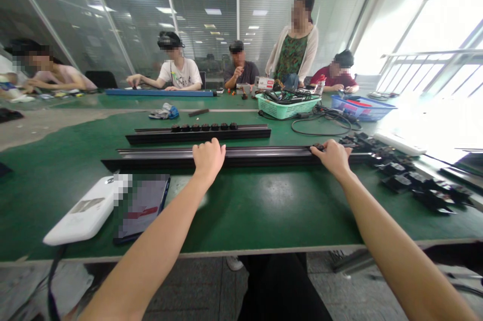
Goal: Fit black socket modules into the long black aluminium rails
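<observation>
A long black rail (264,156) lies across the green table (264,205) in front of me. My left hand (208,156) is closed in a fist on top of the rail near its middle. My right hand (333,156) grips the same rail further right, fingers curled round a small black part at the rail's top edge. A second black rail (241,133) lies just behind, with a row of small black knobs (204,127) set along it.
A white device (85,214) and a dark tablet (143,205) lie at front left. Several black connectors (415,180) are spread at right. A green basket (287,104) of cables, a blue tray (364,108) and several seated people are across the table.
</observation>
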Tool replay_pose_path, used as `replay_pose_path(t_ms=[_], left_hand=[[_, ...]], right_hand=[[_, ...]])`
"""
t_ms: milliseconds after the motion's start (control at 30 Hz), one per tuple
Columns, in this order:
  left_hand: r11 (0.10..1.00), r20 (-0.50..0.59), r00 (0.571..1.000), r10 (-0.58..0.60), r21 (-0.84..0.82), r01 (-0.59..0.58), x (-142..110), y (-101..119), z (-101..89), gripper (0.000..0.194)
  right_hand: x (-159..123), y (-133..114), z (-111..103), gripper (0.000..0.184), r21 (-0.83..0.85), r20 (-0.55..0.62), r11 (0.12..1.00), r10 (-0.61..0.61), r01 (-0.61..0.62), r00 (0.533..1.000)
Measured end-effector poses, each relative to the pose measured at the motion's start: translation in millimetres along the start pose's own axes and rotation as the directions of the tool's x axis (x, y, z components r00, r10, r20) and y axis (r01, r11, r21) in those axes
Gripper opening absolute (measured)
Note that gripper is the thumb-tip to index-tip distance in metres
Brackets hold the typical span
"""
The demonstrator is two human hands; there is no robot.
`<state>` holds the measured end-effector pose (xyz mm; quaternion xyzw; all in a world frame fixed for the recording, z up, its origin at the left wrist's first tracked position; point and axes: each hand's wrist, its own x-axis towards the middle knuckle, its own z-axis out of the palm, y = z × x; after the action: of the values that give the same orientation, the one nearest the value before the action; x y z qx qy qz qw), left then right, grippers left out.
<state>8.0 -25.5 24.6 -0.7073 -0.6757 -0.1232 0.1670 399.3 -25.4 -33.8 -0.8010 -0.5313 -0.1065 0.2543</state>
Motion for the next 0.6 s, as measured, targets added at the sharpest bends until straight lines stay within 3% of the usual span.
replay_pose_path(t_ms=[600], left_hand=[[1.0, -0.004, 1.0, 0.006, 0.013, -0.006, 0.4, -0.7, 1.3, 0.041]], right_hand=[[2.0, 4.2, -1.6, 0.041, -0.024, 0.01, 0.999, 0.044, -0.043, 0.999]])
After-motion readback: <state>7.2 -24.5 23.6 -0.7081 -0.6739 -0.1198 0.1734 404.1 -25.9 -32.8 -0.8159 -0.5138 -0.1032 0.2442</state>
